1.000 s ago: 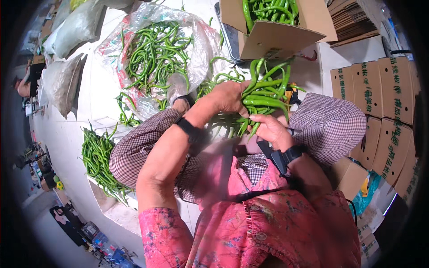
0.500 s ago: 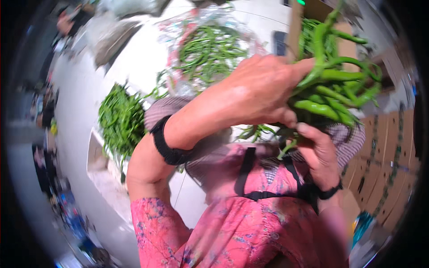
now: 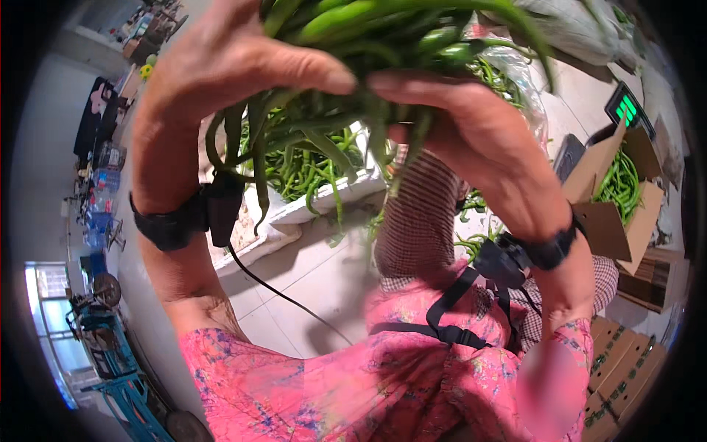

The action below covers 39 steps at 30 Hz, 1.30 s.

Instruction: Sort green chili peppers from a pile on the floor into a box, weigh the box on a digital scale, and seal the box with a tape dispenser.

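Observation:
A large bunch of long green chili peppers [image 3: 368, 33] is held up between my two hands at the top of the view. My left hand [image 3: 250, 62] closes round it from the left, thumb pointing inward. From the right, my right hand [image 3: 460, 110] grips the same bunch, its thumb nearly meeting the left one. Some peppers dangle below the hands. Behind and below the bunch, more green peppers [image 3: 294, 166] fill a white foam box [image 3: 328, 202]. The far fingers of both hands are partly hidden by the peppers.
On the right, an open cardboard box [image 3: 607, 221] holds green peppers, near a device with a lit green display [image 3: 624, 109]. Clear plastic [image 3: 526, 81] lies behind my right hand. Flat cardboard cartons [image 3: 622, 368] are at lower right. A blue wheeled frame [image 3: 121, 376] stands lower left.
The bunch and both hands have gone from beside the cardboard box on the right to the left, over the foam box. The view has turned too. My hands are now farther apart.

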Each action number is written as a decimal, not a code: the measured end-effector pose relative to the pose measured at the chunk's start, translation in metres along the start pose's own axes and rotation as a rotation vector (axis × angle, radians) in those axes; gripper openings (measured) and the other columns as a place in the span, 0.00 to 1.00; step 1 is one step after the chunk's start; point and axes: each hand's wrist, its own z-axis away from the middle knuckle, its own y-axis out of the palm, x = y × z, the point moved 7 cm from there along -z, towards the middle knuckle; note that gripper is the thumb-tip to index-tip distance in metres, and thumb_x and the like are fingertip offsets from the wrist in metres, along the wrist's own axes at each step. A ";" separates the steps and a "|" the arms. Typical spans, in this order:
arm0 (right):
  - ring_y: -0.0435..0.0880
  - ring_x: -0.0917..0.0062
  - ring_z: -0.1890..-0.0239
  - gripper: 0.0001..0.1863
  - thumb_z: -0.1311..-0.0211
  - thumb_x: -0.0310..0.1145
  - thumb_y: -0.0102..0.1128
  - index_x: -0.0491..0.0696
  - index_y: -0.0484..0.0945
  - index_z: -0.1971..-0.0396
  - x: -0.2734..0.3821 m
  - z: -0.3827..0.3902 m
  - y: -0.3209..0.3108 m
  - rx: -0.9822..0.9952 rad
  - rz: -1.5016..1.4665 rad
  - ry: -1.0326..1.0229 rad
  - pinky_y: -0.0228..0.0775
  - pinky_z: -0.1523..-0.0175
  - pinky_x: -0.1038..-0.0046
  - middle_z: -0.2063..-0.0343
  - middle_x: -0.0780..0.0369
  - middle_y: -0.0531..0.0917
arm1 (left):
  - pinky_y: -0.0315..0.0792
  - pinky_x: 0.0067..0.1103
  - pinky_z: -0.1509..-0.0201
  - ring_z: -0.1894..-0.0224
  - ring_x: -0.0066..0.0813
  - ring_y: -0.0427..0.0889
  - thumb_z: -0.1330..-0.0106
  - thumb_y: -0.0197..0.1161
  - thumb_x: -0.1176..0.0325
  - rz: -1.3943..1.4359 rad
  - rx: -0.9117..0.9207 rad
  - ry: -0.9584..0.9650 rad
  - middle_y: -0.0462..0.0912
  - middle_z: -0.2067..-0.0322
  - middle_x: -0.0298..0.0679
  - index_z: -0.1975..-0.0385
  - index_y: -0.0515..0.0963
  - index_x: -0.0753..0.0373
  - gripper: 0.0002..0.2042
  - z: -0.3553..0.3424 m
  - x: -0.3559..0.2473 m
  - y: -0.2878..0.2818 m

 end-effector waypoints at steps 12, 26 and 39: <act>0.81 0.67 0.63 0.21 0.39 0.34 0.60 0.40 0.69 0.49 -0.236 -0.196 -0.079 0.095 1.061 0.406 0.72 0.62 0.65 0.64 0.56 0.83 | 0.74 0.25 0.48 0.54 0.29 0.81 0.50 0.76 0.58 0.109 -0.368 -0.495 0.81 0.53 0.45 0.44 0.69 0.66 0.34 0.113 0.345 -0.022; 0.83 0.55 0.56 0.13 0.45 0.31 0.56 0.42 0.79 0.61 -0.218 -0.149 -0.054 0.348 1.896 0.464 0.75 0.54 0.59 0.62 0.49 0.83 | 0.69 0.39 0.45 0.47 0.58 0.75 0.45 0.66 0.45 -0.319 -0.619 -0.722 0.75 0.49 0.58 0.39 0.60 0.66 0.41 0.182 0.396 0.043; 0.79 0.77 0.51 0.22 0.35 0.39 0.58 0.42 0.75 0.46 0.029 0.001 -0.087 0.117 1.178 0.111 0.71 0.48 0.74 0.55 0.60 0.83 | 0.74 0.28 0.51 0.55 0.40 0.83 0.37 0.63 0.56 -0.436 -0.356 -0.764 0.82 0.57 0.55 0.51 0.77 0.72 0.24 0.206 0.343 0.010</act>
